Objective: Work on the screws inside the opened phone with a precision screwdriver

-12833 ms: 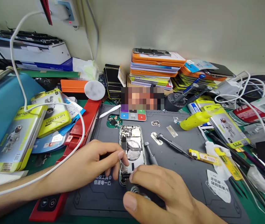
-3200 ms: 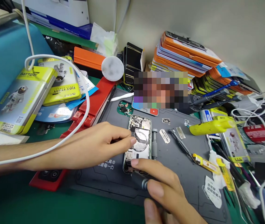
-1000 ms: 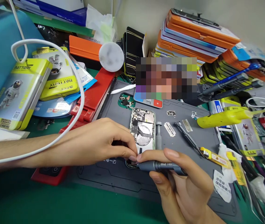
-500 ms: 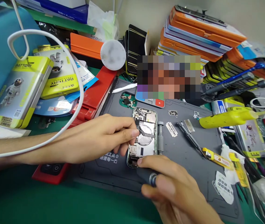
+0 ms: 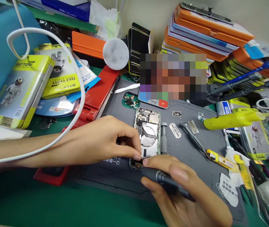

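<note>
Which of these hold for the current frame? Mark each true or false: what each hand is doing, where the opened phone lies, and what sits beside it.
1. The right hand holds a dark screwdriver with its tip at the phone's lower end. True.
2. The opened phone lies on the green table surface. False: it lies on the dark grey work mat.
3. The left hand pinches at the phone's lower end, close to the screwdriver tip. True.
4. The yellow glue bottle is in the left hand's grip. False: it lies untouched at the right of the mat.
5. A white cable crosses over the left forearm. True.
</note>
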Demonstrator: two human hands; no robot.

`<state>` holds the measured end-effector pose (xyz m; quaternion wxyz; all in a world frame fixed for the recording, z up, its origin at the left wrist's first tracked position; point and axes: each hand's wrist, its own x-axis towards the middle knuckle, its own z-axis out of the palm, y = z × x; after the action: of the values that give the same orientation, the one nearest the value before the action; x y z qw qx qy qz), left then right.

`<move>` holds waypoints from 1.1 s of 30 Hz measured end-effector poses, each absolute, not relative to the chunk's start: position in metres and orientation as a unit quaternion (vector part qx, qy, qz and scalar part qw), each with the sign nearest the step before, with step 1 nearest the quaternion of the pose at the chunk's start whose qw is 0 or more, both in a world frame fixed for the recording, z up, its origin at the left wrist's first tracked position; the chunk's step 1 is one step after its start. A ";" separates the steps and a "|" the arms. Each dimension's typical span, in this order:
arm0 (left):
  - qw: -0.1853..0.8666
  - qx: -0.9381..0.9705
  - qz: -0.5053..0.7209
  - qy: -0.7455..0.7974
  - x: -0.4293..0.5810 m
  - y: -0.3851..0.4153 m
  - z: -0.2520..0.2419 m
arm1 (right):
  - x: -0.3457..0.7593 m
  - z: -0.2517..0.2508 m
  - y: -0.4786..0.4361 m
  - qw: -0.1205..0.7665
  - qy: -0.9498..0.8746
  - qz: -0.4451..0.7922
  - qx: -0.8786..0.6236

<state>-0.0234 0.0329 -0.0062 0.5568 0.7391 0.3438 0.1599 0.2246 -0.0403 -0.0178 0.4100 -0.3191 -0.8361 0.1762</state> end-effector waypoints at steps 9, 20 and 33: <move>0.544 0.774 0.178 0.272 -0.025 0.033 -0.010 | 0.236 -0.011 -0.035 0.417 -0.821 0.160 -0.355; 0.509 0.781 0.154 0.328 -0.023 0.031 -0.005 | 0.237 -0.006 -0.039 0.414 -0.808 0.168 -0.385; 0.542 0.744 0.110 0.376 -0.022 0.030 0.001 | 0.230 -0.016 -0.039 0.435 -0.807 0.195 -0.348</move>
<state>-0.0224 0.0304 0.0006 0.5416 0.7436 0.3761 0.1104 0.2298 -0.0386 -0.0162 0.4348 -0.3479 -0.8075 0.1949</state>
